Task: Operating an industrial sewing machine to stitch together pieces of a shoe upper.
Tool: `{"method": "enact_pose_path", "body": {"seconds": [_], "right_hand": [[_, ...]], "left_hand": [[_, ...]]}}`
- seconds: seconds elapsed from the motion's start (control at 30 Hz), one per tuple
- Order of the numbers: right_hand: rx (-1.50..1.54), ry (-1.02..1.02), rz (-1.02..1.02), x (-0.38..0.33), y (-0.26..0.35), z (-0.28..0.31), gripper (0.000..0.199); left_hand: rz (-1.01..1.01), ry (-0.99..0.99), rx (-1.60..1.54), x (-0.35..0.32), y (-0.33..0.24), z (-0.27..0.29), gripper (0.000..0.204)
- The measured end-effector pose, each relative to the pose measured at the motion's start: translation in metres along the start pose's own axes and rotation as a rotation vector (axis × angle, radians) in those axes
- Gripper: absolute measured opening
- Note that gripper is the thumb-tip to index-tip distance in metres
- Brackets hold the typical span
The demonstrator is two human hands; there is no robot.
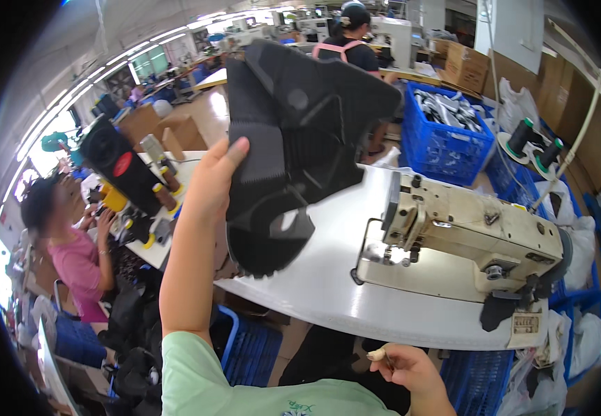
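Note:
My left hand (222, 163) is raised and closed on the left edge of a black shoe upper (307, 132), thumb on its near face. The piece is large, flat and stiff-looking, with ribbed panels, raised seams and a cut-out near its lower end. It hangs in the air above the white sewing table (314, 284), left of a cream sewing machine (460, 229). Low in front of my body, my right hand (408, 371) has its fingers curled together. A pale covering shows at one fingertip; anything held there is too small to make out.
Blue crates (446, 149) stand behind the machine, one full of grey pieces. Black thread spools (522, 136) stand at the right. A person in pink (82, 267) works at the left; another person (349, 45) is at the back. A blue basket (252, 350) sits below the table.

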State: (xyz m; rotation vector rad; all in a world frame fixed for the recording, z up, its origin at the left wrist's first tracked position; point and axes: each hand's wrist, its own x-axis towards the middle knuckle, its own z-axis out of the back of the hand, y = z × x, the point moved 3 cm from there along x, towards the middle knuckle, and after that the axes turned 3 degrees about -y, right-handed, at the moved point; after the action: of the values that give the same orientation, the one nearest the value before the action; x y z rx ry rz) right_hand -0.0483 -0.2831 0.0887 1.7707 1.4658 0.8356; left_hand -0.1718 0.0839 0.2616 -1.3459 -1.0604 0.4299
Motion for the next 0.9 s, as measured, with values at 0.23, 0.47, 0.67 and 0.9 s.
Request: {"method": "enact_pose_path", "body": {"seconds": [0.23, 0.47, 0.67, 0.9], "right_hand": [[-0.292, 0.063, 0.184, 0.022, 0.030, -0.042, 0.044], [-0.622, 0.187, 0.498, 0.035, 0.060, -0.097, 0.044], [-0.750, 0.040, 0.719, 0.040, 0.053, -0.103, 0.038], [-0.788, 0.049, 0.541, 0.023, 0.046, -0.082, 0.042]], "left_hand": [[0.162, 0.034, -0.073, -0.104, -0.023, 0.049, 0.040], [0.289, 0.168, 0.001, -0.164, -0.030, 0.046, 0.043], [0.410, 0.256, -0.051, -0.188, -0.016, 0.038, 0.041], [0.414, 0.192, -0.010, -0.180, -0.002, 0.035, 0.038]]}}
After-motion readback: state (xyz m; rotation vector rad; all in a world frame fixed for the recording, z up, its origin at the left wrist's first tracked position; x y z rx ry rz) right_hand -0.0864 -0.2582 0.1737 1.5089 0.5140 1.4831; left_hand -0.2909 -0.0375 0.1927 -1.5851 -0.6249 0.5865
